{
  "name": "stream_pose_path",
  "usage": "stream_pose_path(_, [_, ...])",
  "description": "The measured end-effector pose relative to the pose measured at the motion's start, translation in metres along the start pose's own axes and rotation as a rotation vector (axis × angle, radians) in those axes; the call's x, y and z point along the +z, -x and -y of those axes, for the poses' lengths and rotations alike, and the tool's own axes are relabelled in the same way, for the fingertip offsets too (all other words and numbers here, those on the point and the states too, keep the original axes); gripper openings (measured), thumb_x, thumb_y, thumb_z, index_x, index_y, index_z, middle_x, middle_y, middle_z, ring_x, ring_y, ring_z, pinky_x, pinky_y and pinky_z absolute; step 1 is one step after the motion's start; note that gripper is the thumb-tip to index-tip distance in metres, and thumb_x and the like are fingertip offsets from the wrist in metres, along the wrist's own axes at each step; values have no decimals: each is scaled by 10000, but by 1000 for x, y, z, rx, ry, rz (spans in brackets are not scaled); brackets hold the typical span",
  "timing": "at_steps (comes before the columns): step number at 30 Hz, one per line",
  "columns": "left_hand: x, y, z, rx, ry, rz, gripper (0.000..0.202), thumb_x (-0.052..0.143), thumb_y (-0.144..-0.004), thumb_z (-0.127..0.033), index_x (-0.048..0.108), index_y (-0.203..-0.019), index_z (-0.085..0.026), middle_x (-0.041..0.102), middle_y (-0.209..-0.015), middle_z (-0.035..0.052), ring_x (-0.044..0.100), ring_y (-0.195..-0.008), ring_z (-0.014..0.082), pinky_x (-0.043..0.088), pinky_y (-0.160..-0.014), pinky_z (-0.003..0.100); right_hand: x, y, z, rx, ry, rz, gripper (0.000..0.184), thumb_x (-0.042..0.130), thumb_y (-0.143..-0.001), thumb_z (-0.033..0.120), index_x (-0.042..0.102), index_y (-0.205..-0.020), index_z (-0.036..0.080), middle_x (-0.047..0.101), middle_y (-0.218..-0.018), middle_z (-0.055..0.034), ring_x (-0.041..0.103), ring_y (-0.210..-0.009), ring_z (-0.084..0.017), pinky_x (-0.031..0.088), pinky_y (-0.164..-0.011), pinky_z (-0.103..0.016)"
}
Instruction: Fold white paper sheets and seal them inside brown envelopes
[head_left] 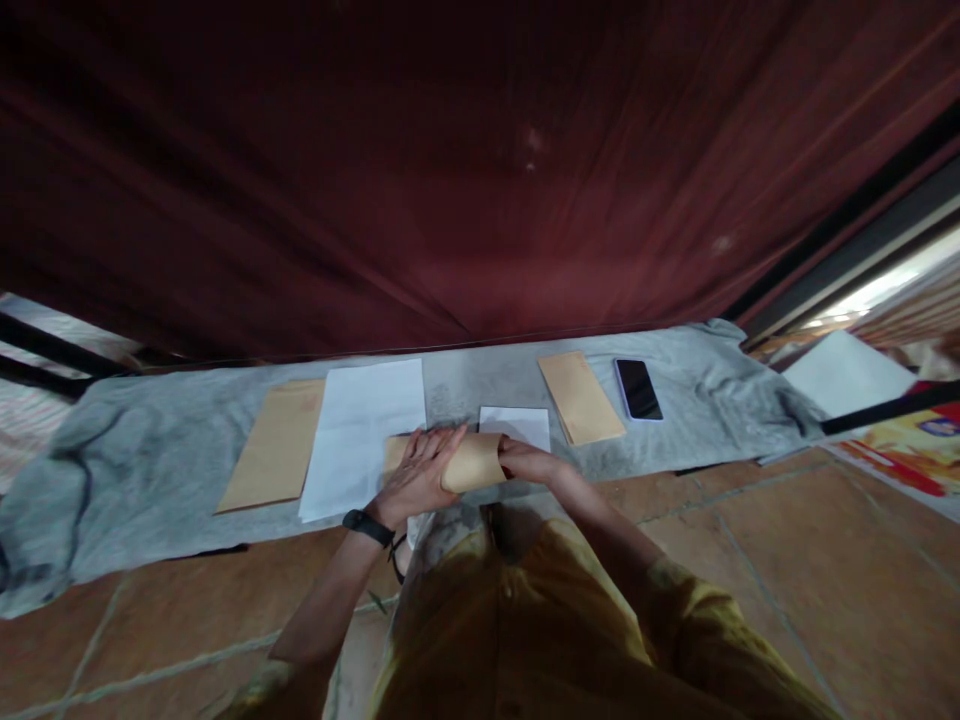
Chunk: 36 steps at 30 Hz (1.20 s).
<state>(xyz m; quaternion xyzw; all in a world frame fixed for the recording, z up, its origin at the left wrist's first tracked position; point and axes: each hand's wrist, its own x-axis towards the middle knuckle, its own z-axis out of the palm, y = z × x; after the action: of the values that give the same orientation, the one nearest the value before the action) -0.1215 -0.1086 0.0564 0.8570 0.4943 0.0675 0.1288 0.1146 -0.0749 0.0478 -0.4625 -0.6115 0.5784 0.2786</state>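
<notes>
A tan paper envelope (476,465) lies close to my body, bulging open at its right end. My left hand (421,475) rests across its left part, fingers stretched out on the paper. The fingers of my right hand (531,462) reach into the open right end and are hidden there, so their grip does not show. Just behind the envelope lies a small white paper (517,424), partly covered. Large white sheets (367,430) are left of my left hand, beside a stack of tan envelopes (274,450). More tan envelopes (581,398) lie to the right.
A grey cloth (480,375) covers the long, narrow surface. Right of the envelopes lies a phone (638,390). A dark red fabric (465,200) rises along the back edge. Dark bars (45,350) stand at the left, and a white sheet (847,375) is at far right.
</notes>
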Motion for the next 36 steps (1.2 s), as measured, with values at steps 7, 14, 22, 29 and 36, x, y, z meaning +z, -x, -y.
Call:
stream_pose_path(7, [2,7,6,-92,-44,-79,1124,725,-704,-309,63,-1609,-243,484,-1465,149,407,-1405,361,159,-1209,586,-59,22,-31,80,147,-432,255,483,-920,275,671,-1066,183,707,-957,-71,667,-792,-182,547,-715,-296])
stream_pose_path(14, [12,6,15,-149,-41,-129,1154,722,-694,-313,25,-1612,-264,491,-1447,136,455,-1356,369,161,-1202,594,-44,34,-46,283,814,-555,288,559,-969,374,566,-1168,165,617,-1238,-168,695,-948,-222,500,-756,-287])
stream_pose_path(22, [11,16,18,-180,-45,-110,1172,740,-692,-331,18,-1612,-256,487,-1445,143,462,-1341,383,175,-1191,592,-25,20,-46,306,832,-662,426,677,-894,401,483,-1185,158,606,-1230,-181,642,-1134,-276,516,-859,-316])
stream_pose_path(29, [11,20,21,-211,-16,-72,1192,740,-694,-336,-23,-1608,-275,454,-1459,148,429,-1366,388,172,-1180,610,-26,9,-52,300,730,-744,375,699,-818,290,498,-1105,155,603,-1200,-196,627,-1121,-303,497,-940,-374])
stream_pose_path(36, [10,25,19,-210,-39,-95,1172,738,-703,-310,-7,-1606,-268,466,-1454,154,439,-1359,380,178,-1177,603,-28,2,-60,229,630,-856,263,672,-729,195,527,-948,198,640,-1032,-146,625,-1036,-295,491,-907,-376])
